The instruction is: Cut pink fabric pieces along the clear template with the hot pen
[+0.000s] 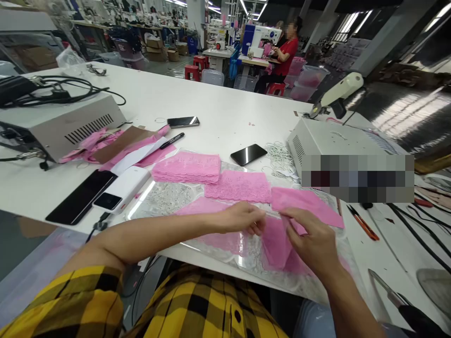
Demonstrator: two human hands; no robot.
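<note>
My left hand (246, 218) is closed in a pinch at the left upper corner of a thin pink fabric piece (276, 246). My right hand (312, 237) pinches the same piece at its right side between thumb and fingers, so its upper edge spans the gap between my hands. Beyond my hands lie a pink lace stack (186, 168) with scalloped edges, a second pink lace stack (237, 186) and a plain pink fabric stack (306, 204). More pink fabric lies flat beneath my left forearm, partly hidden.
A clear plastic sheet (158, 199) covers the worktop. Two phones, a white power bank (123, 188) and a marker (172, 141) lie around. White elastic loops (280, 159) sit beside a grey box (338, 141). An orange cutter (364, 223) and soldering iron (398, 298) lie right.
</note>
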